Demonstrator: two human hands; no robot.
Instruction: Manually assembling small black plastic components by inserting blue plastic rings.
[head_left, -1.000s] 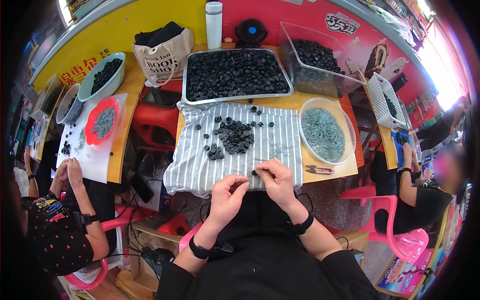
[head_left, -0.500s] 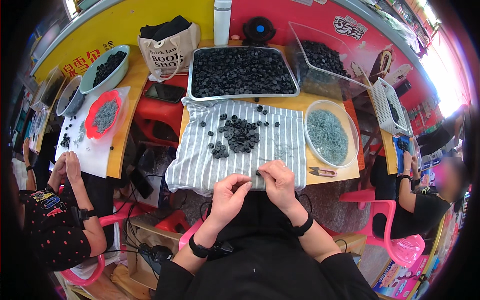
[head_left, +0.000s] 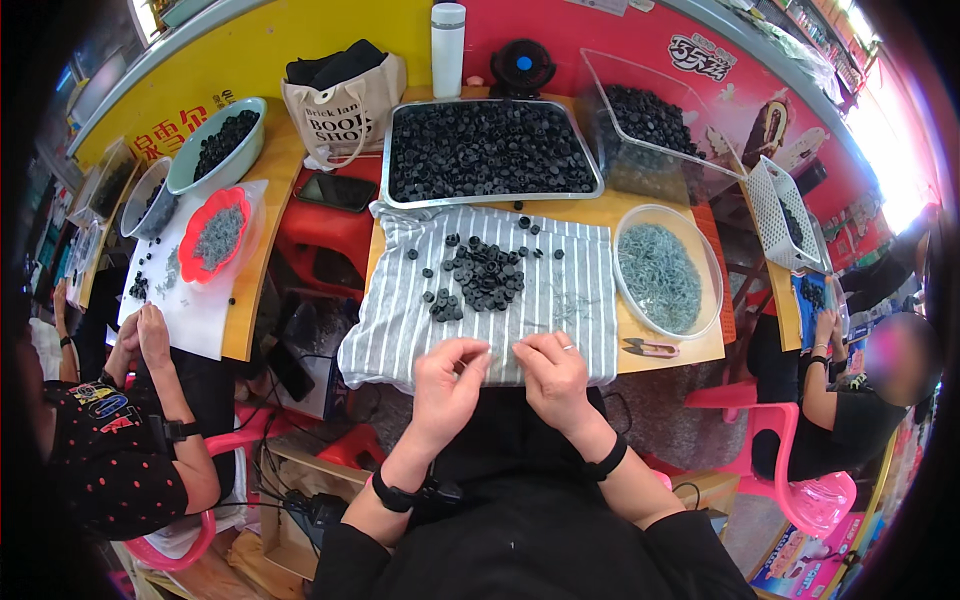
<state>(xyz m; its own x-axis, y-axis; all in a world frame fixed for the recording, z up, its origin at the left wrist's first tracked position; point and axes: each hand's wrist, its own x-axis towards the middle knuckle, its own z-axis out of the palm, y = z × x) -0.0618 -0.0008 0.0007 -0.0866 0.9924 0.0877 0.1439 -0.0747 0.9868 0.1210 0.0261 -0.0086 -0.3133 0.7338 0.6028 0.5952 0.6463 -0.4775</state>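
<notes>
My left hand (head_left: 449, 388) and my right hand (head_left: 556, 375) are above the near edge of a grey-and-white striped cloth (head_left: 385, 330), a small gap between them. Each has its thumb and forefinger pinched together; what the tips hold, if anything, is too small to make out. Just beyond lies a pile of small round black plastic pieces (head_left: 487, 277), with several strays around it. A few thin grey strips (head_left: 572, 302) rest on the cloth past my right hand. A round clear tub (head_left: 622, 283) of such grey pieces stands to the right, and thread snips (head_left: 650, 348) lie near it.
A metal tray (head_left: 392, 200) full of black pieces stands behind the cloth, beside a clear bin (head_left: 640, 175). A white bottle (head_left: 448, 50), a small fan (head_left: 522, 66), a canvas bag (head_left: 345, 110) and a phone (head_left: 338, 191) are farther back. Co-workers sit at left and right tables.
My hands have drawn slightly apart. The black piece seen at my right fingertips before no longer shows there. The whole view has shifted a little.
</notes>
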